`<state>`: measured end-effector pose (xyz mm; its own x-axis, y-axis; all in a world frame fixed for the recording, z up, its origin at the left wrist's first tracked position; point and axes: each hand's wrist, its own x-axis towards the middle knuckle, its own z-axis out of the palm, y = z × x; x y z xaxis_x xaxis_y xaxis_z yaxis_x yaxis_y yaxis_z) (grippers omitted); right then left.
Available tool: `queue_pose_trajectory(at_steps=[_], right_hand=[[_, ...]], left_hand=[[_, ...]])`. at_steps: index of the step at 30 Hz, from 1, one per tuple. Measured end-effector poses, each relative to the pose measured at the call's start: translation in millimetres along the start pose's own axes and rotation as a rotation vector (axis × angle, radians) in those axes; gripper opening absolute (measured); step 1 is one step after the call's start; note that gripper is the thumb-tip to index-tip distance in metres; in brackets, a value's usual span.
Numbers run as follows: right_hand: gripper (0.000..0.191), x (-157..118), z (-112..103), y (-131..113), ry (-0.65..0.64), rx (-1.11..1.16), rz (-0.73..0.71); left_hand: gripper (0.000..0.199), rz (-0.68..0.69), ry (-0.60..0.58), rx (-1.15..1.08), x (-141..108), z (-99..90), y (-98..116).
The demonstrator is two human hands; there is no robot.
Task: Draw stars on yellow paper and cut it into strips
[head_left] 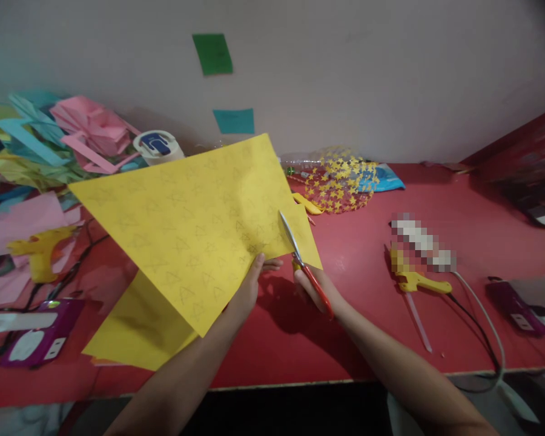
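A large yellow sheet point(177, 224) covered with pencil-drawn stars is held up at its lower edge by my left hand point(257, 275), the thumb in front and fingers behind. My right hand point(309, 284) is closed around the red handles of the scissors point(315, 284). The metal blades point up and left, over the right part of the sheet, where a narrower flap hangs to the right. More yellow paper point(140, 327) lies below the sheet on the red table point(263, 357).
Cut pink and blue papers point(91, 130) and a yellow glue gun point(40, 251) are at left. Star-patterned clear wrap point(338, 181) lies at the back. Another glue gun point(418, 281), a white power strip point(424, 242), cables and a purple box point(527, 306) are at right.
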<state>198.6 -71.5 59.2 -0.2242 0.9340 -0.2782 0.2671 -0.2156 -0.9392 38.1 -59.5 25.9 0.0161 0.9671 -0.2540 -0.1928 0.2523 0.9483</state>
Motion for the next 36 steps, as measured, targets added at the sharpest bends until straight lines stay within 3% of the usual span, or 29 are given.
queue_pose_trajectory(at_steps=[3, 14, 23, 36], right_hand=[[0.054, 0, -3, -3, 0.006, -0.013, -0.042], [0.058, 2, -1, 11, 0.031, 0.046, 0.024], [0.054, 1, -8, 0, 0.034, -0.003, -0.071], [0.058, -2, -1, -1, 0.054, 0.062, -0.007]], left_hand=[[0.052, -0.035, -0.006, 0.0, -2, 1.8, 0], [0.051, -0.028, 0.002, 0.01, -1, 2.8, 0], [0.053, -0.026, -0.024, 0.03, -5, 1.6, -8], [0.055, -0.02, -0.036, 0.095, -9, 5.2, -3]])
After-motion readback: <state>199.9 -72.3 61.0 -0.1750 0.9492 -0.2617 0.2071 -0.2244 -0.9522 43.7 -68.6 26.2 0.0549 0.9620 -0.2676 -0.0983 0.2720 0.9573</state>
